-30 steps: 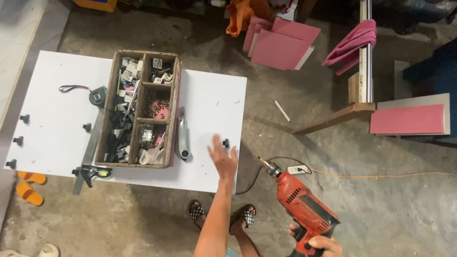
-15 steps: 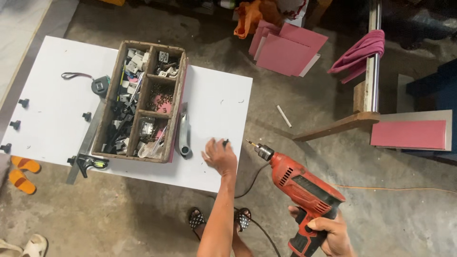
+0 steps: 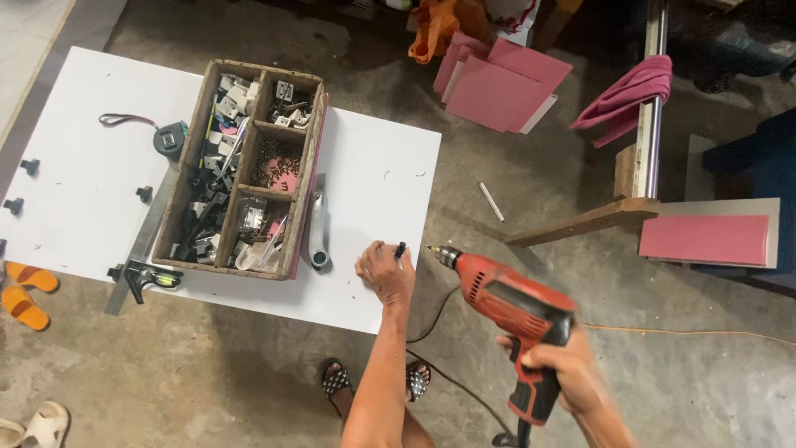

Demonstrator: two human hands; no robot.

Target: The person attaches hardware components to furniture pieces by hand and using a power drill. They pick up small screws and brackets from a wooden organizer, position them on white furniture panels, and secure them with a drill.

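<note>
My right hand (image 3: pixel 562 367) grips the handle of a red corded power drill (image 3: pixel 506 311), whose bit points left toward the white board's near right corner. My left hand (image 3: pixel 385 270) rests on that corner of the white board (image 3: pixel 373 178), its fingers pinching a small black piece (image 3: pixel 400 248) at the edge. The drill tip (image 3: pixel 433 249) hangs just right of that piece, a few centimetres away. A wooden compartment box (image 3: pixel 249 170) full of screws and fittings sits on the board to the left of my left hand.
A silver utility knife (image 3: pixel 316 228) lies beside the box. A tape measure (image 3: pixel 170 138) and a combination square (image 3: pixel 141 257) lie on the board's left part, with black knobs (image 3: pixel 30 166) along its left edge. Pink panels (image 3: pixel 497 87), a pink cloth (image 3: pixel 622 99), timber and orange sandals (image 3: pixel 25 294) sit on the concrete floor.
My left hand has come down from open in the air onto the board's corner and closed on the black piece. The drill has swung up and left, toward that corner.
</note>
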